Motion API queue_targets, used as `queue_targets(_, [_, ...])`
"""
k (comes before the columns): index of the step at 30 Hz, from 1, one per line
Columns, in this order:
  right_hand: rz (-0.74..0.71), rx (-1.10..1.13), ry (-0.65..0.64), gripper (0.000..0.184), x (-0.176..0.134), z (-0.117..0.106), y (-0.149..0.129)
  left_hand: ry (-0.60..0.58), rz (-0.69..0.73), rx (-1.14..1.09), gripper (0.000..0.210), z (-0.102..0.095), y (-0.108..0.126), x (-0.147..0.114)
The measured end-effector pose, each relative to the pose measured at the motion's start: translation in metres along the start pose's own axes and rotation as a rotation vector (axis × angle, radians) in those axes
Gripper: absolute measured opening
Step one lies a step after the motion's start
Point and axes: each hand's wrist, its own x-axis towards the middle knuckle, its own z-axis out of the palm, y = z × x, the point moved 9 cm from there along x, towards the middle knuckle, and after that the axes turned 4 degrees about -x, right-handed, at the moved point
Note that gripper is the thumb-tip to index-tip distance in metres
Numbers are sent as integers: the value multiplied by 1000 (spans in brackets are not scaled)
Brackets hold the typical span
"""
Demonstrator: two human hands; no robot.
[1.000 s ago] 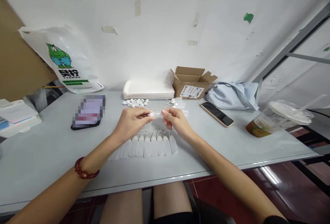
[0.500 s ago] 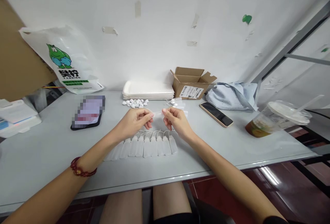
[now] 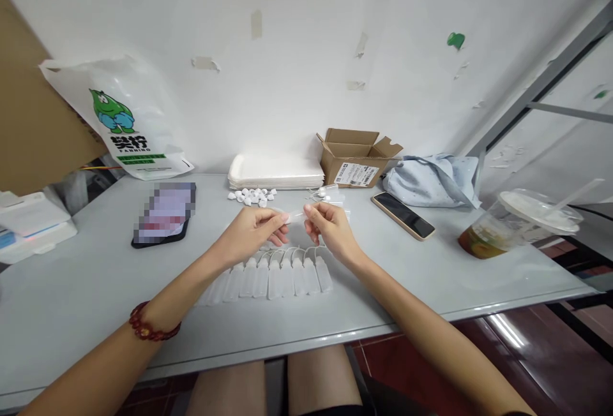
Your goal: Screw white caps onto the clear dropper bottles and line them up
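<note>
Above the middle of the table, my left hand and my right hand face each other with fingers pinched. A small translucent plastic piece spans the gap between their fingertips; its exact kind is too small to make out. Just below lies a row of several small translucent bottles, with thin pale loops curving from their necks. My left forearm passes near the left end of this row. Beyond my fingers is a pile of white caps. A few clear bottles lie behind my right hand, partly hidden by it.
Along the wall stand a stack of white sheets or pouches and an open cardboard box. A phone, a pale blue cloth bag and a drink cup are rightward. Leftward are another phone and a white bag.
The whole view has shifted slightly, so things sit a little lower. Both hands keep their pinch, and slightly more of the translucent piece shows at my left fingertips.
</note>
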Motion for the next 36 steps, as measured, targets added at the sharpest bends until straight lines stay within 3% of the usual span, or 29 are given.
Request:
queue_targets(5, [-31,-28,-6,39,-2,3,-3,-91,-61,-13,36,5,-5,-1])
queue_targets(14, [54,63,20,43,1,0,8,195,273,357,22,-3,24,-8])
queue_targets(21, [8,130,-7,40,3,1,6,-21,88,221,38,5,4,-1])
queue_targets(25, [10,87,-16,40,2,1,5,-2,98,179,37,4,8,-2])
queue_targets(31, [99,116,8,42,-1,3,5,36,143,295,35,2,16,-7])
queue_targets(36, [152,170,17,42,-2,5,10,110,316,460,35,4,30,-9])
